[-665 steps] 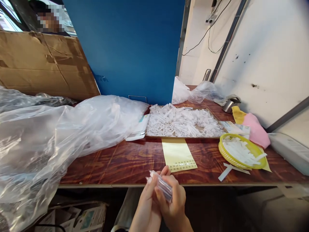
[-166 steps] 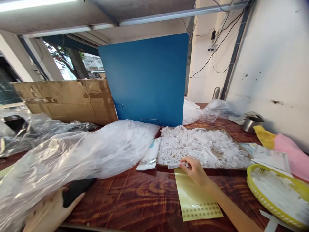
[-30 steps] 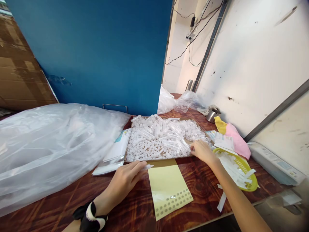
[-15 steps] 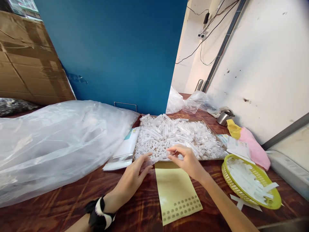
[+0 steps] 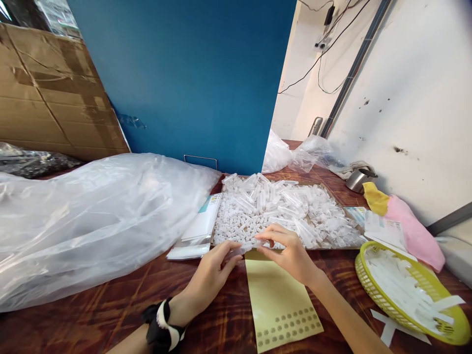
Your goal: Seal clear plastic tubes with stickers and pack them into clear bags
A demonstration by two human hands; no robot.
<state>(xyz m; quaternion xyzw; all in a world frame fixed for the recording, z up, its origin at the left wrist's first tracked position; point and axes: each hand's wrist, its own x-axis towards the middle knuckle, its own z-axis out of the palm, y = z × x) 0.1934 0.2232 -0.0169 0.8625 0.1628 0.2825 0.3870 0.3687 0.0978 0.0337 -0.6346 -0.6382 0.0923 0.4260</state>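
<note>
My left hand [image 5: 217,265], a black-and-white band [image 5: 164,324] round its wrist, is closed on a clear plastic tube [image 5: 246,246]. Facing it, my right hand [image 5: 285,248] pinches a small clear piece against the tube's right end; whether it is a cap I cannot tell. Both hands are just over the near edge of a shallow tray [image 5: 332,248] heaped with clear tubes [image 5: 261,196] and small whitish plastic pieces [image 5: 239,226]. Below them lies a yellow sheet [image 5: 276,285] with rows of small round stickers [image 5: 295,324] at its near end.
A yellow basket [image 5: 455,329] with white strips stands at the right, beside a pink cloth [image 5: 416,231] and a metal cup [image 5: 359,180]. At the left lie a large filled plastic bag [image 5: 110,211] and white packets [image 5: 199,226]. A blue panel [image 5: 184,83] rises behind.
My hands have come together, so the tube in the left now meets the small piece in the right. The view has shifted slightly left.
</note>
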